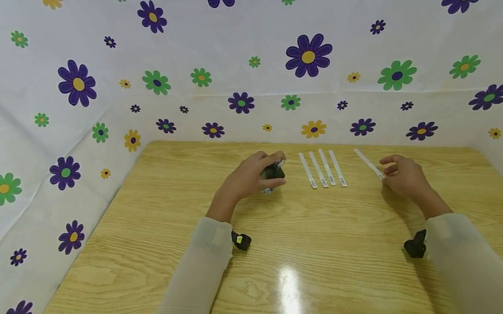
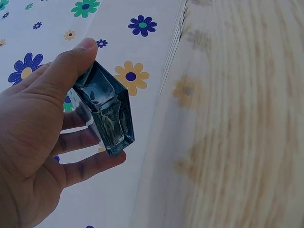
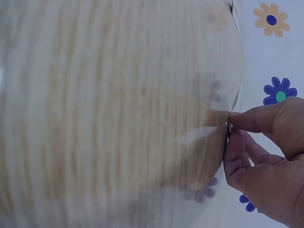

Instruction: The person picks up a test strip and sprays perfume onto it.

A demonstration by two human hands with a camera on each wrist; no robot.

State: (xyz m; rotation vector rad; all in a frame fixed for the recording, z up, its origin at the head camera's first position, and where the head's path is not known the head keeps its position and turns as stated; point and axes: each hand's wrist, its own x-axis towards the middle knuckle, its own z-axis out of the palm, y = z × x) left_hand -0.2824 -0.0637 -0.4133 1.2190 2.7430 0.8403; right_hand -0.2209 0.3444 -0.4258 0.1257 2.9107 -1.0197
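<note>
My left hand [image 1: 250,176] grips a dark, faceted glass perfume bottle [image 1: 273,172] above the table, with a small silvery part showing at its top. In the left wrist view the bottle [image 2: 114,111] looks bluish and see-through, between the thumb and the fingers. Off to the right, my right hand [image 1: 402,177] pinches the near end of a white paper strip [image 1: 367,162]. Thumb and fingertips meet in the right wrist view, where the strip itself can hardly be made out. Several similar white strips [image 1: 317,170] with small dark print at their near ends lie side by side between the hands.
The wood-grain tabletop [image 1: 264,287] has a glossy glare near its front. A white cloth [image 1: 262,80] with coloured flowers rises behind it and along the sides. Black wrist devices sit under the left sleeve [image 1: 199,278] and beside the right sleeve [image 1: 465,252].
</note>
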